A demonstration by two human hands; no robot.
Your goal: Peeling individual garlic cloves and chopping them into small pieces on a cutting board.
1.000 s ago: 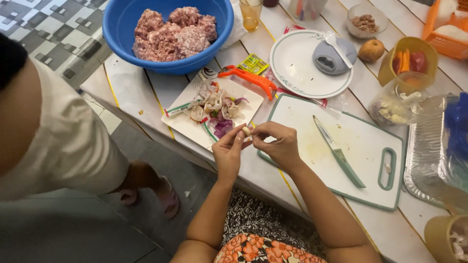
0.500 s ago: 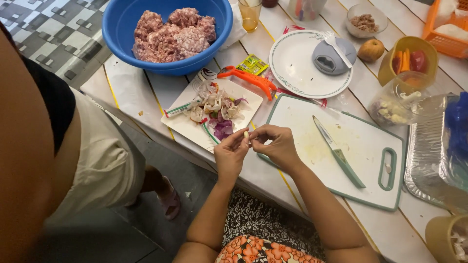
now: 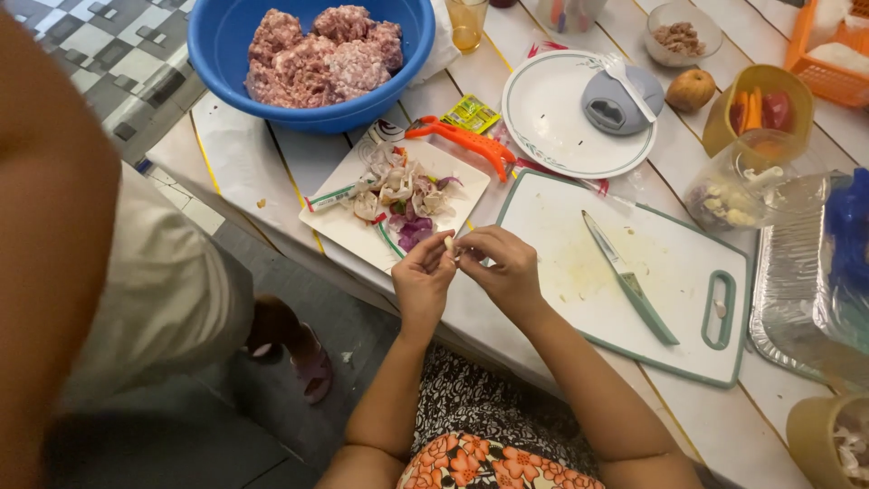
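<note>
both hands are meeting at the tabletop [image 3: 272, 154] edge: left hand [image 3: 422, 281] and right hand [image 3: 507, 272] fingers are pinching narrowly on a small pale garlic clove [image 3: 449, 243], holding it just beside the square scrap plate [image 3: 337, 226], seemingly so peelings are landing there.

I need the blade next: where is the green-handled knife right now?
In the head view, the knife lies on the white cutting board, to the right of the right hand, blade pointing toward the round white plate.
</note>
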